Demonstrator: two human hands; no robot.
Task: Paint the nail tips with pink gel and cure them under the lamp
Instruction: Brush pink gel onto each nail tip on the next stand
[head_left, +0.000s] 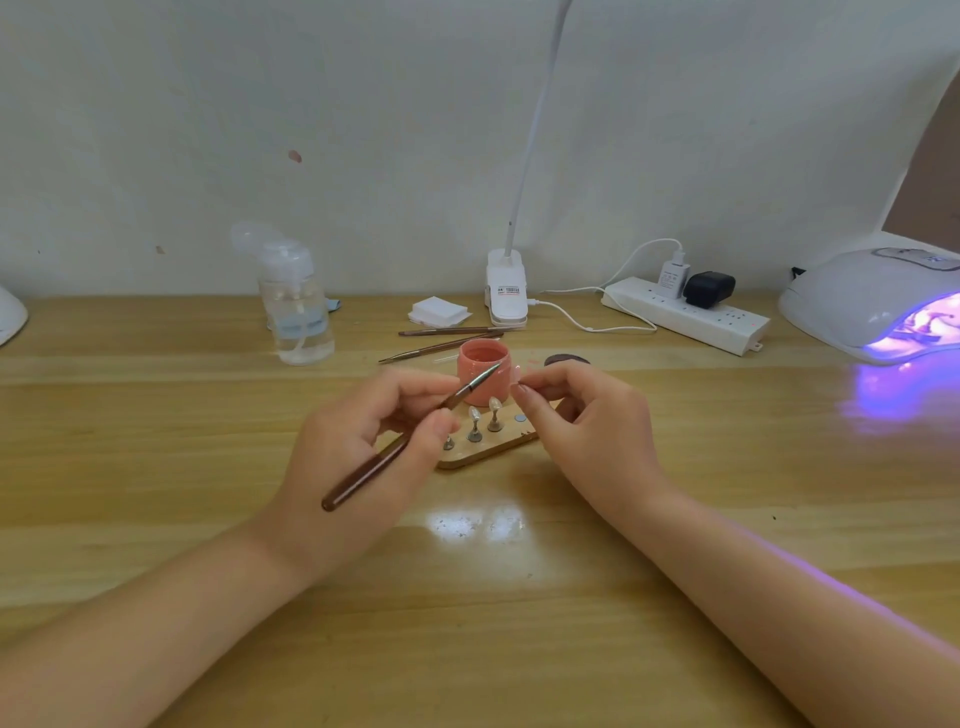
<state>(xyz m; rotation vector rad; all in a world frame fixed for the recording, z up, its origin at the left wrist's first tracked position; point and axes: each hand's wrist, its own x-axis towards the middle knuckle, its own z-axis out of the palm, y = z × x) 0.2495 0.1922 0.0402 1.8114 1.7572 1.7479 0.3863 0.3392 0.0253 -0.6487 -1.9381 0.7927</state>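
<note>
My left hand (363, 447) grips a brown gel brush (405, 441); its bristle end points up and right, over the open pink gel jar (483, 371). My right hand (576, 421) pinches a small pale nail tip (522, 376) between thumb and fingers, just right of the brush end. Below both hands lies a wooden holder board (498, 447) with three small metal stands (483, 423) carrying nail tips. The curing lamp (872, 301) stands at the far right, glowing purple inside.
The jar's dark lid (566, 359) lies behind my right hand. Two spare brushes (441, 338), a stack of white pads (439, 310), a clear pump bottle (296, 306), a clip-on desk lamp (506, 291) and a power strip (685, 314) line the back of the wooden table.
</note>
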